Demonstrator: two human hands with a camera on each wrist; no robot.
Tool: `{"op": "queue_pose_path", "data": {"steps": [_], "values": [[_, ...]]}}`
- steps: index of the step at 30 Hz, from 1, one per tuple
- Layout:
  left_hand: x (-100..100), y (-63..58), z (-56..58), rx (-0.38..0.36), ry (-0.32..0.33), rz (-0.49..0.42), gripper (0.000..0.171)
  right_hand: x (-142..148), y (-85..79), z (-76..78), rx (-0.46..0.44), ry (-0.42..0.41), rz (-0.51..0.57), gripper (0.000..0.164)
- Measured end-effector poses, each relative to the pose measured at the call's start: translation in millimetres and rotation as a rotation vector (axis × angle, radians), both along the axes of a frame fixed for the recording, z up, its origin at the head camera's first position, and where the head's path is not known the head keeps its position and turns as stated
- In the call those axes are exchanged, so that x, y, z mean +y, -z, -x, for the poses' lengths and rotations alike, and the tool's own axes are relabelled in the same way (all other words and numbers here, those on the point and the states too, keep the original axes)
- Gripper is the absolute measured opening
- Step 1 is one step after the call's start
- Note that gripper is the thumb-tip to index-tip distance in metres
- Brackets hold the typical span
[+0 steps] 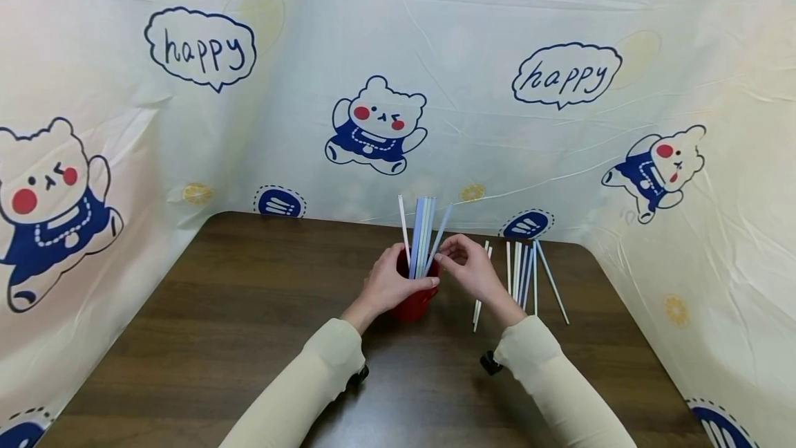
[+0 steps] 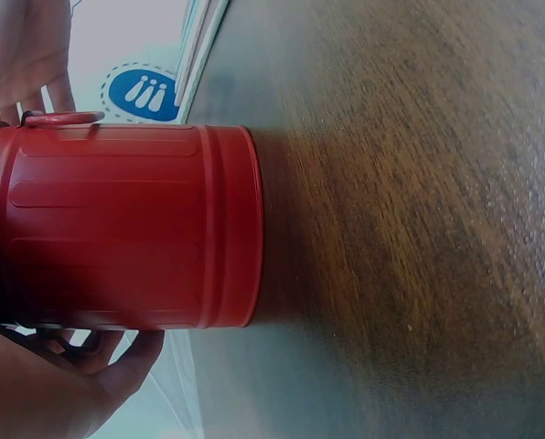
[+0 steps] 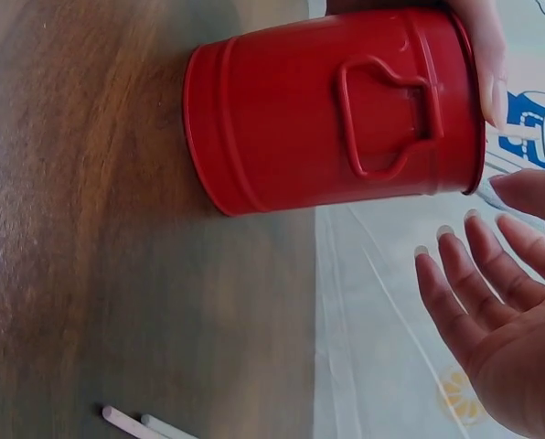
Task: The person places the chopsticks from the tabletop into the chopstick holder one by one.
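Note:
A small red metal bucket (image 1: pixel 413 306) with a side handle stands upright on the table, as the left wrist view also shows. My left hand (image 1: pixel 393 282) grips it near the rim, its thumb along the near side and the fingers round the back. Several thin straw-like sticks (image 1: pixel 423 230) in blue, pale green and white rise from the bucket. One blue stick (image 1: pixel 443 227) leans out to the right. Beside it is my right hand (image 1: pixel 474 269), thumb tip near the stick at the rim. In the right wrist view, the right hand's fingers (image 3: pixel 464 283) are spread and loosely bent.
Right of the bucket, several white and blue sticks (image 1: pixel 521 272) lie on the brown wooden table (image 1: pixel 249 296), one blue stick (image 1: pixel 552 282) at an angle. Two pale sticks (image 1: pixel 477 313) lie partly behind the right wrist. A printed cloth (image 1: pixel 472 33) surrounds the table's back and sides.

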State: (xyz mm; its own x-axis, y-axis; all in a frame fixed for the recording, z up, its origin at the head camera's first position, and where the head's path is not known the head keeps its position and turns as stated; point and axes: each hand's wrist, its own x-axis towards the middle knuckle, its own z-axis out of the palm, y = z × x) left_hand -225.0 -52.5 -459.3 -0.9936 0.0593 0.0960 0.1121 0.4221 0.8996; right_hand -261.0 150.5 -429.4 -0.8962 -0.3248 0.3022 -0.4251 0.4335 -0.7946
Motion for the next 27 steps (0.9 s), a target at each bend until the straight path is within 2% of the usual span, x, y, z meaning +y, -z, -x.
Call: {"op": "queue_pose_path", "data": {"steps": [8,11,15,20,27], "values": [[-1.1,0.5,-0.1,-0.022,0.002,-0.008,0.079,12.4,-1.4,7.4,0.014,0.056,-0.072,0.015],[-1.2,0.8,0.0,-0.018,-0.003,-0.004,0.077,18.9,-0.5,12.4,0.075,0.079,-0.161,0.016],[-1.5,1.1,-0.9,-0.015,-0.005,-0.003,0.077,30.4,4.0,18.4,0.138,0.114,-0.337,0.025],[-1.6,1.2,-1.7,-0.018,-0.006,0.002,0.077,47.2,12.0,23.1,0.111,0.170,-0.487,0.041],[-1.5,0.9,-1.2,-0.012,-0.002,0.003,0.075,69.4,22.5,30.3,0.143,0.227,-0.653,0.050]]}}
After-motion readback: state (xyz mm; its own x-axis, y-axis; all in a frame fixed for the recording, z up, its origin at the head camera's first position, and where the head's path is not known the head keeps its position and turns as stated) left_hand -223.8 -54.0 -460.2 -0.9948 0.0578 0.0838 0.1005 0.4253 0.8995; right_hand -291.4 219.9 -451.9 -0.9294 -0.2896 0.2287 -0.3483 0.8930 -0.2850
